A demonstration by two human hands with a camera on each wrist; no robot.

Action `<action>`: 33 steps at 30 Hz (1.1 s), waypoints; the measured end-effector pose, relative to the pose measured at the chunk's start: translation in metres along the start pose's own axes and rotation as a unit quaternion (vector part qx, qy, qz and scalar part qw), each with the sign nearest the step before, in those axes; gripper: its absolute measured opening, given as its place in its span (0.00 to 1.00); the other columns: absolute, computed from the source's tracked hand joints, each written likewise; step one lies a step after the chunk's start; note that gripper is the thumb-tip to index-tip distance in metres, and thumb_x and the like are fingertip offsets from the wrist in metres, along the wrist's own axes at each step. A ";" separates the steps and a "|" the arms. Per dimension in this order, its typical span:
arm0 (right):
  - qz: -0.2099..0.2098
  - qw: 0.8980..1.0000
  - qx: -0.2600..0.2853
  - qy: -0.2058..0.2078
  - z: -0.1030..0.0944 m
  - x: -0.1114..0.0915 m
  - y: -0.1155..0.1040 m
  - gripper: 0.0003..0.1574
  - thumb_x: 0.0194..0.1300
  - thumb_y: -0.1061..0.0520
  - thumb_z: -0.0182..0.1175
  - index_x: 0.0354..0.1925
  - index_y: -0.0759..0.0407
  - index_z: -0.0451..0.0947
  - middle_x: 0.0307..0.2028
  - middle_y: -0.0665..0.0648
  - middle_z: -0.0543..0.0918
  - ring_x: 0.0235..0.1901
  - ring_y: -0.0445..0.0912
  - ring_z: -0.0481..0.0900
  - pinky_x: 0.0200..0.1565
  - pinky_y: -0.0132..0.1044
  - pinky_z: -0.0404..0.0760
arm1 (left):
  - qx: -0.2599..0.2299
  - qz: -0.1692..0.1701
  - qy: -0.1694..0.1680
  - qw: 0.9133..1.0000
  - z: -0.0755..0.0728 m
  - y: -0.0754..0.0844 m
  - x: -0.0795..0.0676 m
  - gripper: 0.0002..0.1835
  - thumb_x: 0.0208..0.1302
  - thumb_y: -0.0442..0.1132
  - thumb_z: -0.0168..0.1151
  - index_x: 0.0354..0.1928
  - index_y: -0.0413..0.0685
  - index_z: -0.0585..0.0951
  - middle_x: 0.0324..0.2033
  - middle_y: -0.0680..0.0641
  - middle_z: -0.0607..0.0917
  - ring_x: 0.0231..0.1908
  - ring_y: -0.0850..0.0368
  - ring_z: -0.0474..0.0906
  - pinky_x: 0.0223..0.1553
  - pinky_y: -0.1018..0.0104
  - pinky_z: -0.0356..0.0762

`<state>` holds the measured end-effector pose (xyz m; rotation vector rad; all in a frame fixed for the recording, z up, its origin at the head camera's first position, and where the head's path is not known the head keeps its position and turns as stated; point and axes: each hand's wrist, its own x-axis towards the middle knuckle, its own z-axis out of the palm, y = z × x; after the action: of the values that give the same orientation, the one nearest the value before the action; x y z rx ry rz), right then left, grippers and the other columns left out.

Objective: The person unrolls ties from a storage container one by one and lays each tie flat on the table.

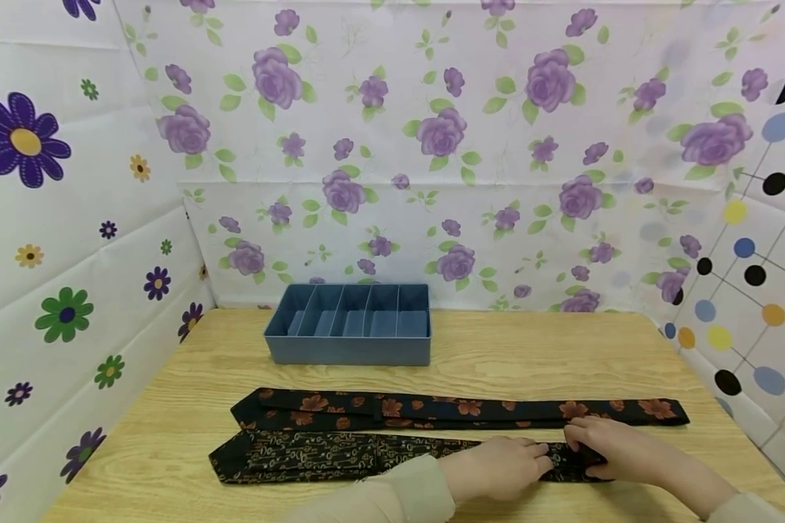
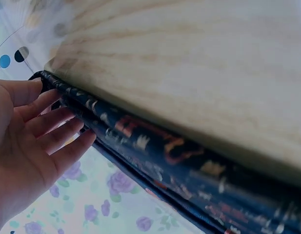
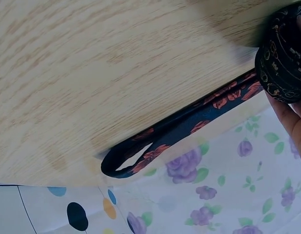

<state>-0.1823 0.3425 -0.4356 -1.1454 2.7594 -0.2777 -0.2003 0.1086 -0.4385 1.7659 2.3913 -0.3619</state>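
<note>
A black necktie with a small gold pattern (image 1: 314, 457) lies lengthwise along the near side of the table, its pointed wide end at the left. My right hand (image 1: 618, 452) grips its right end, which is turned up into a thick loop (image 3: 281, 63) in the right wrist view. Just left of that, my left hand (image 1: 500, 468) rests on the same necktie. Its fingers (image 2: 62, 129) reach across the cloth, lightly bent, in the left wrist view. Behind lies a dark necktie with orange flowers (image 1: 432, 408), folded over at its right end and untouched.
A blue-grey box (image 1: 349, 351) with several narrow compartments stands at the back, left of centre, on the wooden table (image 1: 530, 349). Flower-printed sheeting (image 1: 392, 131) hangs close behind the table. Patterned sheets also flank both sides.
</note>
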 end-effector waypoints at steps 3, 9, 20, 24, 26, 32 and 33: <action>0.002 1.000 -0.002 -0.003 -0.001 0.000 0.000 0.19 0.49 0.54 0.72 0.35 0.44 0.72 0.33 0.38 0.72 0.31 0.30 0.70 0.27 0.30 0.74 | 0.005 -0.003 0.003 1.000 0.001 0.001 0.001 0.23 0.74 0.48 0.43 0.69 0.62 0.63 0.68 0.60 0.63 0.67 0.69 0.60 0.62 0.81 0.63; -0.006 1.000 -0.008 0.000 0.000 -0.001 0.003 0.17 0.49 0.54 0.72 0.33 0.44 0.73 0.32 0.39 0.72 0.29 0.29 0.68 0.26 0.29 0.73 | -0.001 -0.004 0.005 1.000 0.001 0.000 0.002 0.24 0.74 0.47 0.44 0.70 0.65 0.62 0.69 0.60 0.62 0.66 0.69 0.61 0.59 0.81 0.67; 0.020 1.000 0.004 -0.014 0.002 -0.008 0.009 0.24 0.47 0.55 0.73 0.30 0.45 0.64 0.31 0.38 0.68 0.27 0.30 0.60 0.26 0.27 0.61 | -0.003 -0.003 -0.007 1.000 0.003 -0.002 0.003 0.25 0.73 0.46 0.47 0.70 0.65 0.61 0.69 0.60 0.62 0.67 0.69 0.60 0.60 0.82 0.66; 0.019 1.000 0.010 -0.012 0.002 -0.012 0.011 0.24 0.48 0.56 0.73 0.30 0.45 0.65 0.29 0.38 0.66 0.27 0.29 0.61 0.24 0.28 0.62 | -0.016 -0.007 -0.010 1.000 0.003 -0.002 0.005 0.24 0.73 0.46 0.46 0.70 0.67 0.61 0.69 0.61 0.62 0.66 0.69 0.61 0.61 0.81 0.65; 0.015 1.000 0.012 -0.013 0.002 -0.013 0.012 0.22 0.48 0.56 0.73 0.32 0.44 0.67 0.30 0.38 0.68 0.28 0.29 0.65 0.24 0.29 0.67 | -0.021 -0.010 -0.013 1.000 0.003 -0.003 0.006 0.24 0.73 0.46 0.45 0.70 0.67 0.62 0.69 0.62 0.62 0.66 0.69 0.61 0.61 0.81 0.65; 0.018 1.000 0.004 -0.022 0.001 -0.016 0.015 0.21 0.48 0.55 0.73 0.32 0.43 0.69 0.33 0.38 0.71 0.32 0.32 0.73 0.28 0.34 0.76 | -0.031 -0.013 -0.014 0.999 0.002 -0.003 0.007 0.24 0.74 0.45 0.44 0.69 0.67 0.62 0.69 0.62 0.62 0.66 0.69 0.62 0.61 0.81 0.65; 0.023 0.999 0.006 -0.025 0.001 -0.017 0.015 0.21 0.48 0.55 0.73 0.31 0.43 0.68 0.33 0.38 0.70 0.32 0.32 0.72 0.28 0.33 0.75 | -0.031 -0.012 -0.014 0.999 0.002 -0.003 0.006 0.24 0.74 0.45 0.44 0.69 0.67 0.62 0.69 0.61 0.62 0.66 0.69 0.62 0.61 0.81 0.65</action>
<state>-0.1806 0.3650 -0.4388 -1.0698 2.7325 -0.2562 -0.2050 0.1131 -0.4420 1.6951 2.3802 -0.3085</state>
